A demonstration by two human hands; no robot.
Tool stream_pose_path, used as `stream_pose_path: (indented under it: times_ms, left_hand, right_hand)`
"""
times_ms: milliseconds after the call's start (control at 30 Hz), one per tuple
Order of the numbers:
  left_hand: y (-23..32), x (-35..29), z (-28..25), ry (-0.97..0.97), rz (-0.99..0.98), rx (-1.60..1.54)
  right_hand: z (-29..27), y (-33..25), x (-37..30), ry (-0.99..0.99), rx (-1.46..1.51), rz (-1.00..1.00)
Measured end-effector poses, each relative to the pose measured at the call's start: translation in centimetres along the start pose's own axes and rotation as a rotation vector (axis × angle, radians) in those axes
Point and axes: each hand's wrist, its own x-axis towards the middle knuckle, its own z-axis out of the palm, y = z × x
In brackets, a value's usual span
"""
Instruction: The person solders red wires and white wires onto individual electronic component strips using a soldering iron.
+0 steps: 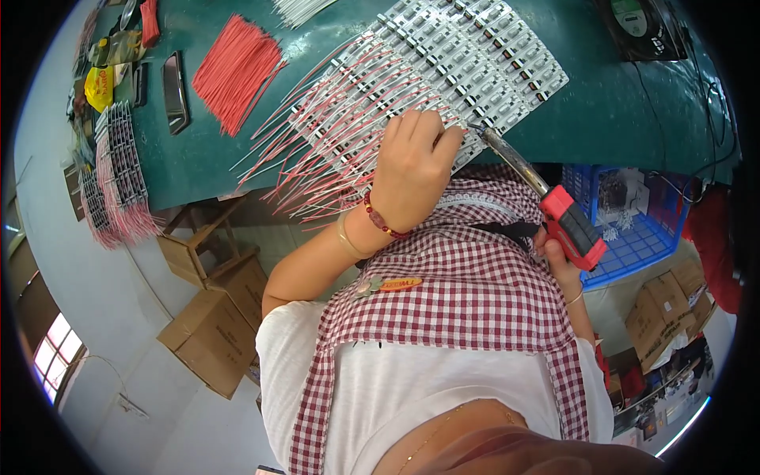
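My left hand [413, 162] is closed in a pinch over the near edge of a panel of small grey-white metal parts [491, 59]. Whatever sits between its fingertips is hidden. My right hand [556, 260] grips a soldering iron [571, 226] by its red and black handle. The iron's metal shaft slants up and left, and its dark tip rests close to my left fingertips at the panel's edge. Many thin red and white wires [328, 131] stick out from the panel's left part, some passing under my left wrist.
On the green table [602, 103] lie a bundle of red wires [236, 73], a phone [175, 93] and wired panels [120, 166] at the left. A black device [640, 28] with cables stands far right. Below are a blue basket [633, 252] and cardboard boxes [210, 336].
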Motion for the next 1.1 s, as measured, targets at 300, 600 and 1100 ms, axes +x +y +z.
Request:
stream_pose_path:
  times_ms: [300,600,1100]
  left_hand:
    - [0.0,-0.1,0.3,0.051,-0.007,-0.015]
    - [-0.1,-0.1,0.3,0.052,-0.004,0.001]
    - [-0.2,0.2,0.2,0.029,-0.023,-0.019]
  right_hand:
    - [-0.3,0.2,0.0,-0.04,0.019,0.019]
    - [-0.4,0.8,0.0,-0.055,-0.013,0.025]
    - [-0.7,2.4,-0.4,-0.065,-0.107,-0.066]
